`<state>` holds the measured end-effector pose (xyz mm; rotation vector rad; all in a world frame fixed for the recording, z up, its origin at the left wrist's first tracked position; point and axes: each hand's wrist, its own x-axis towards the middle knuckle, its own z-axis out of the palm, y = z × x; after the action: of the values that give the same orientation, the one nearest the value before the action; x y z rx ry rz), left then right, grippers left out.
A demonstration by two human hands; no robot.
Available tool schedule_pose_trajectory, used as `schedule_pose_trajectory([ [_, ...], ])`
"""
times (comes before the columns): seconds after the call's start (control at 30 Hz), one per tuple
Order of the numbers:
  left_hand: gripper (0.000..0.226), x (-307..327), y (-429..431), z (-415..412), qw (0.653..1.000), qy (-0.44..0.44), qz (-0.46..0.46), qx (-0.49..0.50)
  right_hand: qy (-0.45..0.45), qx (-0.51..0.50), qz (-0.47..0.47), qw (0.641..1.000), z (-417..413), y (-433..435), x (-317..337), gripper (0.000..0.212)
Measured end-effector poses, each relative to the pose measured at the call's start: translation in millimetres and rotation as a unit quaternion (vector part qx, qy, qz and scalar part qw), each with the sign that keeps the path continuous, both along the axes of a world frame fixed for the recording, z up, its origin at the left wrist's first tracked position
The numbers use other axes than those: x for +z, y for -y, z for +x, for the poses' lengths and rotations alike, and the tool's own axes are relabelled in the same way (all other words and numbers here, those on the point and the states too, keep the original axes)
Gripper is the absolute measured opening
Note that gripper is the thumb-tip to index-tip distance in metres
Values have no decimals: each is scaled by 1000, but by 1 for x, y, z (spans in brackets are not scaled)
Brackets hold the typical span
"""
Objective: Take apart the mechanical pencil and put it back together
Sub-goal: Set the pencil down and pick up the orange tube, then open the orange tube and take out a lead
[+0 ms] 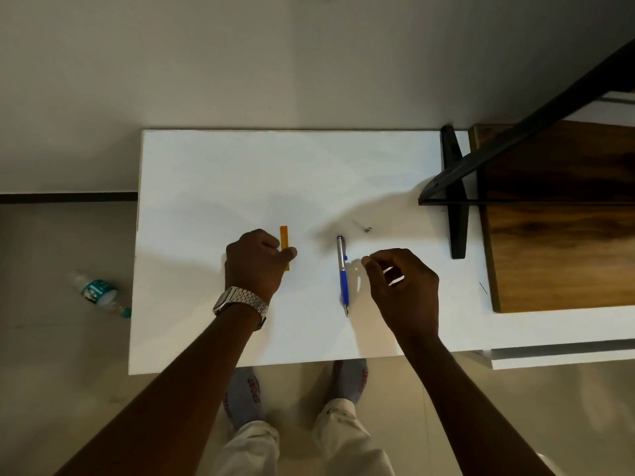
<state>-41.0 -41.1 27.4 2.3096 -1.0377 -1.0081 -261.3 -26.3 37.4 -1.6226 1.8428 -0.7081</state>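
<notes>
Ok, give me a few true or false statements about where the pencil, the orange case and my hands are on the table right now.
1. The mechanical pencil lies on the white table between the two hands. True.
2. The right hand grips the pencil. False: it hovers beside the pencil, apart from it.
3. The left hand is at the orange case. True.
4. A small metal part lies apart from the pencil, farther from the person. True.
5. A water bottle stands on the table. False: it lies on the floor to the left.
</notes>
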Motion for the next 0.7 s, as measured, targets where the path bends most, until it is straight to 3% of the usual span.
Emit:
schedule_pose_trajectory([
  [0.07, 19, 3, 1, -2, 1000, 5, 20, -5, 1, 6, 4, 1000, 3, -1, 0, 7],
  [0.23, 11, 5, -3, -1, 998, -42, 17, 38, 19, 16, 5, 1000, 11, -4, 5, 18],
  [0.47, 13, 13, -23, -4, 995, -66, -31, 65, 64, 43, 26, 997, 37, -7, 9, 3],
  [0.7, 20, 19, -43, -8, 993, -98, -66, 28, 103, 40, 61, 992, 59, -8, 10, 10],
])
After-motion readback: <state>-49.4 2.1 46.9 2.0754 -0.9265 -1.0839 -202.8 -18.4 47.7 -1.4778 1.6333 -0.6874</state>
